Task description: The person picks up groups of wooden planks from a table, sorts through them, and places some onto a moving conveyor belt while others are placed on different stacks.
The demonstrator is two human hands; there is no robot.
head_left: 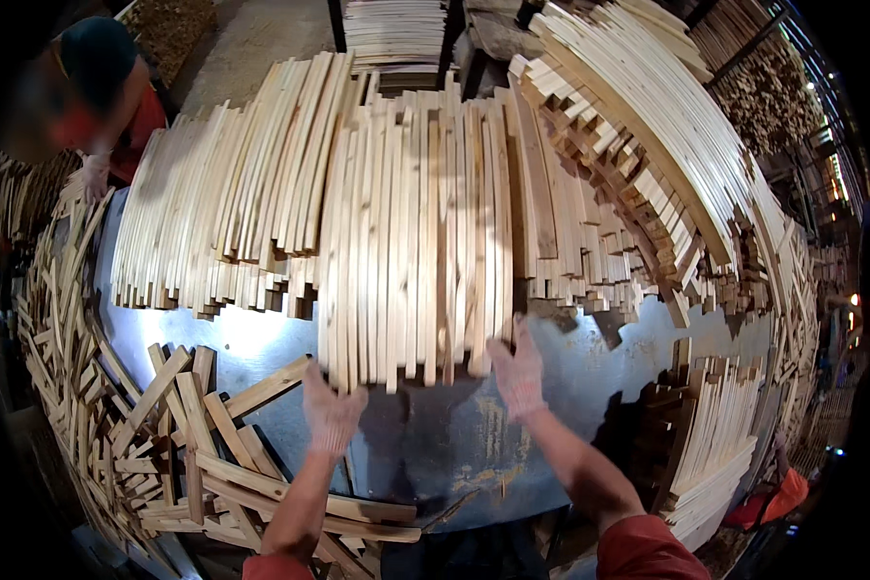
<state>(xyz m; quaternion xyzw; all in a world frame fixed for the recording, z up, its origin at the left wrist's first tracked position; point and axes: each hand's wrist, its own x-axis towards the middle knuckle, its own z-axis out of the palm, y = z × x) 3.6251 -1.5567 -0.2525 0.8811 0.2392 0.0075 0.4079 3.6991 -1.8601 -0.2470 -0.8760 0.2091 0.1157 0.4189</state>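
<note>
A wide row of pale wooden strips (406, 242) lies side by side in front of me, its uneven near ends pointing toward me over the metal table (435, 454). My left hand (331, 414), in a pale knit glove, is at the near left corner, fingers along the outer side and thumb by the strip ends. At the near right corner, my gloved right hand (518, 375) holds the row in the same way, fingers pointing away from me. The undersides of the strips and parts of my fingertips are hidden.
More strips (203, 213) are stacked to the left, and tall piles (638, 126) rise at the right. Loose offcuts (193, 435) lie jumbled at the near left. A smaller stack (715, 425) stands near right. Another person (106, 97) is at the far left; an orange-red sleeve (783, 498) shows lower right.
</note>
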